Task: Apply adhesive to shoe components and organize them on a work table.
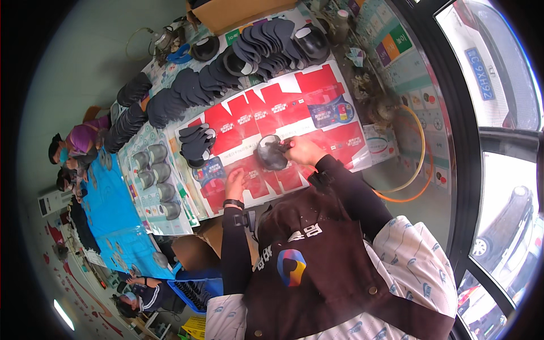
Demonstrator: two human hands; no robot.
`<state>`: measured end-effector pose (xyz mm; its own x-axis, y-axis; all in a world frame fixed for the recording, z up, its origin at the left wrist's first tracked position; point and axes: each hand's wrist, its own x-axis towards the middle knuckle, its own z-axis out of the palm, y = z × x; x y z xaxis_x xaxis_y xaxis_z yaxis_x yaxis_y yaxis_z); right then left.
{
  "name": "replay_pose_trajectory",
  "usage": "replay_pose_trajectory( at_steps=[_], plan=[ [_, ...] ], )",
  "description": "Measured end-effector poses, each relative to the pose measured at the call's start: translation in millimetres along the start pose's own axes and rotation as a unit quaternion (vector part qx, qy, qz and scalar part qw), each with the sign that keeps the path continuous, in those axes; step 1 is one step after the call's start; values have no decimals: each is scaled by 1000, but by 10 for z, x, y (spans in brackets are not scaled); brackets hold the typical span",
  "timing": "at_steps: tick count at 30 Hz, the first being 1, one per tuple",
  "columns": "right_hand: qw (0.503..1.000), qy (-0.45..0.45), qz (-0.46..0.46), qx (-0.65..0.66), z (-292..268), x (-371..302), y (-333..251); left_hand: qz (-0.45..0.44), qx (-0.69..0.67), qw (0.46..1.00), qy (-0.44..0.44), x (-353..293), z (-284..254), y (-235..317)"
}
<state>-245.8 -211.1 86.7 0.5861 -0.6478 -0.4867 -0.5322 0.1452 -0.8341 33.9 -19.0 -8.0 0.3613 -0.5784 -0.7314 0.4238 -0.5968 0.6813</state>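
Observation:
A dark, glossy, cup-shaped piece (272, 152) is over the red-and-white printed sheet (317, 137) on the table. My right hand (306, 152) is closed at its right edge, fingertips against it; a small red spot shows there, too small to name. My left hand (237, 185) is held over the sheet's near left part, fingers loosely apart, with nothing visible in it. Left of the cup-shaped piece lies a small stack of dark curved pads (195, 141). A blue printed patch (212, 171) lies just beyond my left hand.
Rows of dark curved pads (198, 85) line the far side, with a cardboard box (241, 14) behind. Grey cup-shaped pieces (161, 173) stand at left. An orange hose (416, 184) loops at right. Several people sit by a blue-covered table (113, 204); a blue crate (212, 286) stands below.

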Motion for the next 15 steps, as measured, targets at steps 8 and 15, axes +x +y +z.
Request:
replay_pose_trajectory(
  at_steps=[8,15],
  plan=[
    [998,64,-6,-3,-55,-58,9,8,9,1000,5,75,58,-1],
    [990,-42,-43,-129,19,-118,49,9,39,999,17,294,128,-42]
  ],
)
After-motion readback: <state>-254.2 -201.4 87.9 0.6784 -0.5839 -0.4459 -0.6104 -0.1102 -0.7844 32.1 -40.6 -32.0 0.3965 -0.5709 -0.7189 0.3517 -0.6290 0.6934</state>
